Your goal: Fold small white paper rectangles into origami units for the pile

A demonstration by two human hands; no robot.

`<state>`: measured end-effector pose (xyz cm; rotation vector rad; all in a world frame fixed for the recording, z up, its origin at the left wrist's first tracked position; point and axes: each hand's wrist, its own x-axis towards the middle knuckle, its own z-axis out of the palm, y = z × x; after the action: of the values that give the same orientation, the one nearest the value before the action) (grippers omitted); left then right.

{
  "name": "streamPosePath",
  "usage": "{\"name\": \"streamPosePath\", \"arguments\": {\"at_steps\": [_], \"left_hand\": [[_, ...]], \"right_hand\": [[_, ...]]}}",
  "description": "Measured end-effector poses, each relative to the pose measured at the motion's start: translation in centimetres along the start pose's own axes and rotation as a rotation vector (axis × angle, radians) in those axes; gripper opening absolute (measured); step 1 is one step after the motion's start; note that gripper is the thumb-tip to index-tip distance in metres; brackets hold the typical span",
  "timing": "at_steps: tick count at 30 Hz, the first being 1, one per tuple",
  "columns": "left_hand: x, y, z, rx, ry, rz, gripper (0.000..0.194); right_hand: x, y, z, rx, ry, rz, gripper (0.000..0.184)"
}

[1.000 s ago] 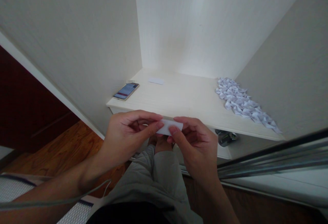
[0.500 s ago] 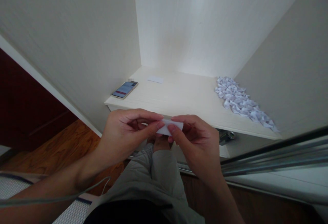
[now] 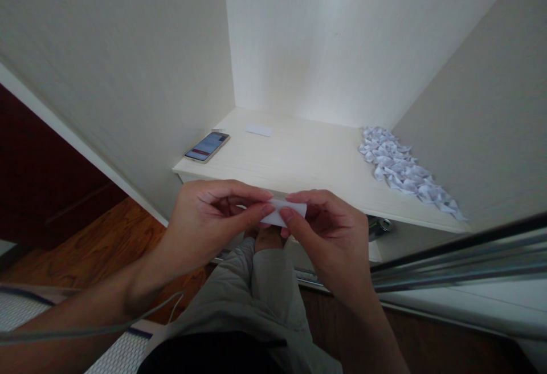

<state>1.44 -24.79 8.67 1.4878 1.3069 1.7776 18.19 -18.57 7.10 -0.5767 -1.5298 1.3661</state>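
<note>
Between my two hands is a small white piece of paper (image 3: 277, 212), held just in front of the shelf's front edge. My left hand (image 3: 209, 217) pinches its left end between thumb and fingers. On the other side, my right hand (image 3: 335, 234) grips it with the thumb pressed on the near face and the index finger along the top edge. The thumbs lie close together and cover part of the paper. Another flat white strip of paper (image 3: 258, 130) rests toward the back of the shelf. Many crumpled or twisted white paper pieces (image 3: 404, 171) are heaped along the right wall.
The pale shelf (image 3: 307, 154) sits between cabinet walls. A smartphone (image 3: 208, 147) with its screen lit lies at the left. Below the shelf, a dark metallic object (image 3: 379, 227) shows partly behind my right hand. A sliding door track (image 3: 461, 265) runs at lower right. A thin cable (image 3: 141, 321) crosses my left forearm.
Both hands keep hold of the paper in almost the same place. The view has shifted slightly, and my right hand now hides more of the metallic object under the shelf.
</note>
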Motion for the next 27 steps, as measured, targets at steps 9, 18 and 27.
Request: {"name": "streamPosePath", "arguments": {"at_steps": [9, 18, 27], "left_hand": [[0.2, 0.6, 0.0, -0.054, -0.030, -0.100, 0.028], [0.2, 0.0, -0.8, 0.067, -0.129, -0.052, 0.018], [0.2, -1.4, -1.3, 0.108, -0.159, -0.147, 0.010]], "right_hand": [[-0.1, 0.5, -0.3, -0.111, -0.014, -0.047, 0.009], [0.4, -0.5, -0.8, -0.454, -0.103, -0.196, 0.008], [0.2, 1.1, 0.5, -0.656, -0.049, -0.363, 0.018]]}}
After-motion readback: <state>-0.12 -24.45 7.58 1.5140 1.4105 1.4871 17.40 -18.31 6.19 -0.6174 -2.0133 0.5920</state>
